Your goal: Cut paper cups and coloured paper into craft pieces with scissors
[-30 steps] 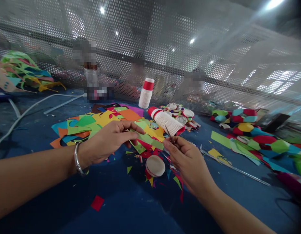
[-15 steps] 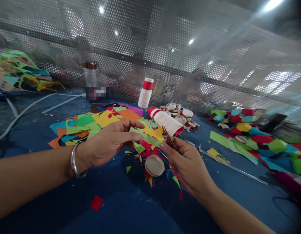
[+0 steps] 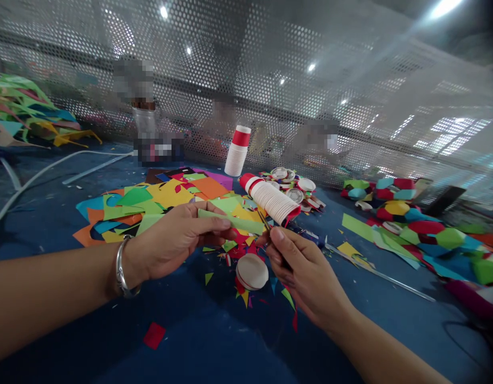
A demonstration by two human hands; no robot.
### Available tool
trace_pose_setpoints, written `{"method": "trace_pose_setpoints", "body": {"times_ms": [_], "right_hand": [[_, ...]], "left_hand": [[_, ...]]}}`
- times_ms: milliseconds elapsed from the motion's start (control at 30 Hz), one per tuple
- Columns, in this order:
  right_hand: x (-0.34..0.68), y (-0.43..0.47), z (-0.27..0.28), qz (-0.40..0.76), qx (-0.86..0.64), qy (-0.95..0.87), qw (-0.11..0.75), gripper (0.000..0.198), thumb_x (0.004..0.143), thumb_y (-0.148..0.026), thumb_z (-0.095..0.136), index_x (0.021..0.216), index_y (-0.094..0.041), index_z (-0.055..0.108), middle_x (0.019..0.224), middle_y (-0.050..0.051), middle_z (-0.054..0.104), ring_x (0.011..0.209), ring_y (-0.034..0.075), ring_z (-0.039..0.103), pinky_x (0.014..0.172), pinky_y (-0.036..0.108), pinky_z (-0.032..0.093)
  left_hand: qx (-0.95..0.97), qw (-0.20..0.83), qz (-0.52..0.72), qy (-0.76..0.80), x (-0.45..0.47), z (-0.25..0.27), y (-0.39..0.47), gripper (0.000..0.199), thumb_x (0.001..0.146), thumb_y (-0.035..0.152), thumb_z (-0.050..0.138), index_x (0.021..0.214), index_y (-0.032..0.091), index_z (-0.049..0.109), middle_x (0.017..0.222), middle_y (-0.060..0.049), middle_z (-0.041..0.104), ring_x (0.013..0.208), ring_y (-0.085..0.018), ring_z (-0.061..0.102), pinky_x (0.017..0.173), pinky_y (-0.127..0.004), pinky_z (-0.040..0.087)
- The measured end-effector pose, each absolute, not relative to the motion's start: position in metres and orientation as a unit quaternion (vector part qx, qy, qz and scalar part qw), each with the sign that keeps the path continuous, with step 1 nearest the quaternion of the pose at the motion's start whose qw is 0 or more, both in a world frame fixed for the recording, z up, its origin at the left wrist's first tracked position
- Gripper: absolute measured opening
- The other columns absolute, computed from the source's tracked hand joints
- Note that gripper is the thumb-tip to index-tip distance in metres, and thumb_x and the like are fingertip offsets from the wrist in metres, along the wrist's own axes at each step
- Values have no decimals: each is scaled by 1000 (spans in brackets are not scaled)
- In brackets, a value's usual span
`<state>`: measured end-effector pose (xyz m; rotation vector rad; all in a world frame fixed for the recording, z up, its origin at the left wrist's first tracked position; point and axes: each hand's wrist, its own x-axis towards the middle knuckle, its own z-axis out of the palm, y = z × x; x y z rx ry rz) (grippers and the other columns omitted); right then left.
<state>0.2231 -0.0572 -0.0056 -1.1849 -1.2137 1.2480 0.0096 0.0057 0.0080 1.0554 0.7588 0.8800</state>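
Between thumb and fingers, my left hand [image 3: 190, 234] pinches a light green paper strip [image 3: 246, 224] that reaches across toward the right. My right hand [image 3: 296, 261] is closed around a pair of scissors [image 3: 265, 221], whose dark blades point up and left by the strip's far end. Most of the scissors' handles are hidden in my fingers. Below the strip, a white round paper cup or lid [image 3: 252, 272] sits among red, green and yellow paper scraps [image 3: 246, 248]. A small red paper square [image 3: 154, 335] lies nearer to me.
Behind my left hand spreads a pile of coloured paper [image 3: 166, 194]. One stack of paper cups [image 3: 237, 152] stands upright; another stack [image 3: 270, 200] lies on its side. Paper-covered shapes [image 3: 426, 234] are at the right, near a thin clear rod [image 3: 402, 285]. Perforated metal sheeting [image 3: 262, 74] rises behind.
The scissors have turned and their blades now sit at the strip's right end. My right fingers have let go of that end, while my left hand still holds the strip.
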Motion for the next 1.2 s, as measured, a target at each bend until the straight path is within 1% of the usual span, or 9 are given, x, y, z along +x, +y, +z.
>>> {"method": "trace_pose_setpoints", "body": {"times_ms": [100, 200, 333, 500, 767, 967, 1133, 1200], "right_hand": [[222, -57, -6, 523, -490, -487, 498, 40, 96, -55, 65, 84, -17, 64, 63, -8, 34, 49, 6, 19, 44, 27, 11], [222, -57, -6, 529, -492, -479, 498, 41, 95, -56, 66, 83, -17, 65, 61, -8, 32, 49, 6, 18, 44, 26, 10], [223, -58, -6, 531, -493, -478, 496, 41, 94, -57, 66, 84, -17, 67, 58, -9, 31, 49, 6, 16, 45, 27, 9], [224, -59, -5, 530, -490, -494, 486, 42, 94, -57, 66, 81, -17, 68, 58, -8, 33, 49, 7, 18, 46, 28, 10], [225, -59, -6, 532, -490, -496, 481, 42, 94, -57, 66, 78, -18, 67, 57, -8, 31, 50, 8, 17, 46, 28, 9], [226, -59, -6, 532, -495, -492, 480, 43, 94, -57, 67, 75, -18, 66, 55, -9, 30, 49, 7, 16, 45, 27, 9], [225, -59, -5, 532, -501, -473, 493, 45, 91, -59, 69, 74, -17, 64, 54, -9, 28, 49, 7, 15, 45, 26, 10], [224, -59, -4, 532, -502, -463, 501, 45, 90, -59, 71, 76, -17, 65, 56, -9, 30, 50, 6, 16, 45, 25, 10]], "left_hand": [[475, 701, 405, 344, 9, 8, 4, 15, 78, 24, 85, 80, 15, 73, 80, -4, 75, 78, -14, 70, 73, -24, 54], [476, 693, 413, 350, 10, 8, 3, 16, 77, 22, 85, 79, 14, 71, 79, -2, 74, 75, -12, 69, 72, -23, 54], [480, 689, 412, 354, 11, 9, 1, 15, 78, 20, 83, 78, 14, 69, 76, 0, 73, 70, -11, 68, 70, -23, 54], [490, 689, 408, 345, 11, 9, 1, 15, 80, 19, 81, 77, 15, 67, 75, -1, 75, 74, -12, 70, 72, -23, 54], [494, 691, 403, 341, 9, 9, -1, 14, 79, 18, 81, 77, 16, 67, 74, -1, 75, 70, -12, 70, 71, -24, 55], [491, 697, 393, 343, 9, 12, -1, 18, 80, 17, 80, 75, 17, 62, 74, -2, 77, 70, -13, 71, 69, -25, 54], [494, 696, 391, 344, 8, 9, 1, 17, 80, 18, 80, 89, 18, 66, 79, -2, 77, 77, -15, 73, 71, -25, 55], [501, 689, 400, 340, 7, 7, 2, 17, 78, 18, 81, 90, 18, 68, 83, -1, 77, 79, -14, 72, 73, -25, 56]]}}
